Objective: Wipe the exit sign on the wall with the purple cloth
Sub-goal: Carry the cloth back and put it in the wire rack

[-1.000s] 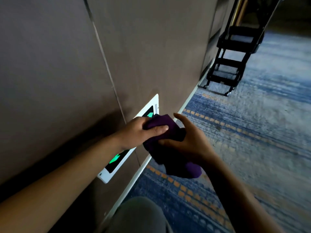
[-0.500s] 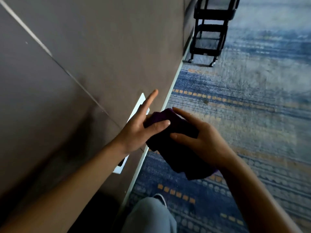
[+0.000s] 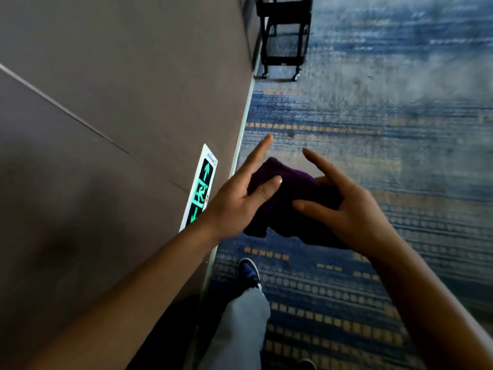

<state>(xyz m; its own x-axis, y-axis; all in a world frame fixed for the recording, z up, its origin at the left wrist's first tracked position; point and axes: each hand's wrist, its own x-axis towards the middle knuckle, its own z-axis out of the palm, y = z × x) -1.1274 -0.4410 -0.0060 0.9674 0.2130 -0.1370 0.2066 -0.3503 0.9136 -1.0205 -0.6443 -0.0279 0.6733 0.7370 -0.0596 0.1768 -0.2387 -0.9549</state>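
Note:
The exit sign (image 3: 200, 190), a white-framed strip with glowing green arrows and a running figure, is set low on the brown wall (image 3: 120, 102), left of my hands. The bunched purple cloth (image 3: 298, 198) hangs between my hands, above the carpet and apart from the sign. My left hand (image 3: 240, 198) grips the cloth's left side with thumb on top and index finger stretched out. My right hand (image 3: 344, 209) holds its right side, thumb pressed on the cloth, index finger raised. My left forearm covers the sign's lower end.
A black wheeled cart (image 3: 284, 36) stands against the wall farther along. Blue carpet (image 3: 373, 116) with yellow dashes covers the floor. A white baseboard (image 3: 240, 145) runs along the wall's foot. My leg (image 3: 240, 329) and shoe (image 3: 249, 271) are below my hands.
The cloth and both hands have come off the sign and moved right, away from the wall. The sign's face is now uncovered. The view has tilted down.

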